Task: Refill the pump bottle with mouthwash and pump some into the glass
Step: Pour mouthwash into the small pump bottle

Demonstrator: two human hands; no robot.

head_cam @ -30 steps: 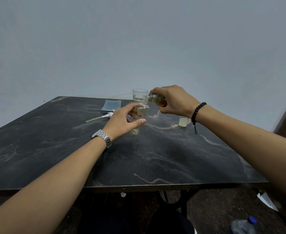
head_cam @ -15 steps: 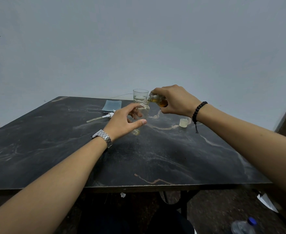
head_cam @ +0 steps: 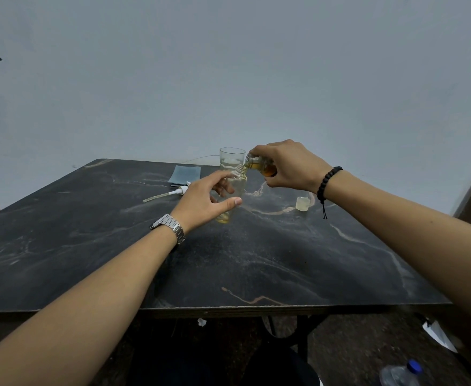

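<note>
The clear pump bottle (head_cam: 230,200), standing mid-table, is held by the curled left hand (head_cam: 205,200); only a little amber liquid is seen at its base. The tilted mouthwash bottle (head_cam: 259,165), gripped by the right hand (head_cam: 290,165), is being poured. Beyond, the pump head (head_cam: 170,193) lies unattached and the glass (head_cam: 231,158) awaits pumping.

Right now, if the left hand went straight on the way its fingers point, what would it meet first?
The left hand is already around the clear pump bottle. Past that, the glass stands next in line, though depth is hard to judge.
</note>
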